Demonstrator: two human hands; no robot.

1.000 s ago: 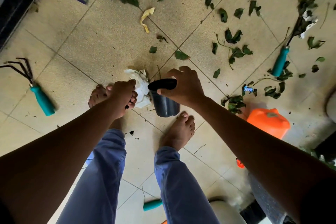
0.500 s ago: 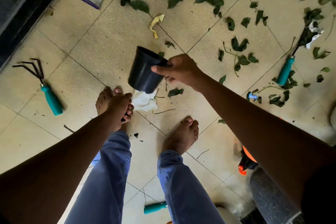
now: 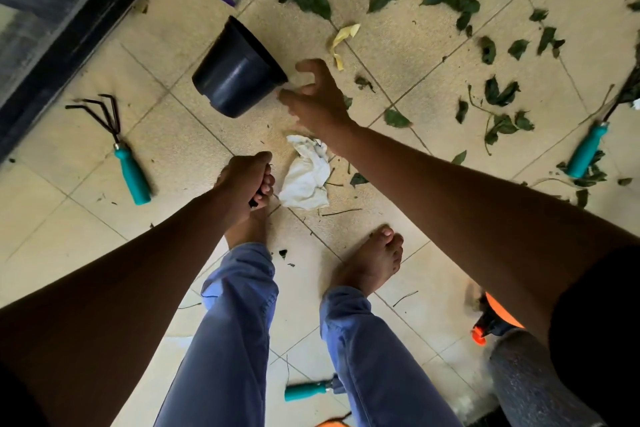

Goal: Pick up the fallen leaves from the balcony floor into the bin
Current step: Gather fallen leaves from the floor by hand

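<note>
Gripped in the left hand (image 3: 247, 180), low over the left foot, is something small and dark; what it is cannot be told. Further left, a hand rake with a teal handle (image 3: 119, 146) lies on the tiled balcony floor (image 3: 79, 218). Between rake and right hand, a black plastic pot (image 3: 237, 75) serving as the bin is seen tilted on its side, mouth turned away from the person; whether it rests on the floor cannot be told. Just beside its rim, the right hand (image 3: 320, 99) is spread and released, nothing being held. A crumpled white cloth (image 3: 306, 179) lies below that hand. To the right and beyond, green fallen leaves (image 3: 498, 94) are scattered widely, none yet seen in the pot, alongside a curled yellow leaf (image 3: 343, 40) and a second teal-handled tool (image 3: 585, 153). For the step to be done well, the pot is best stood upright near the thickest scatter, so that leaves can be gathered in handfuls and dropped straight in.
</note>
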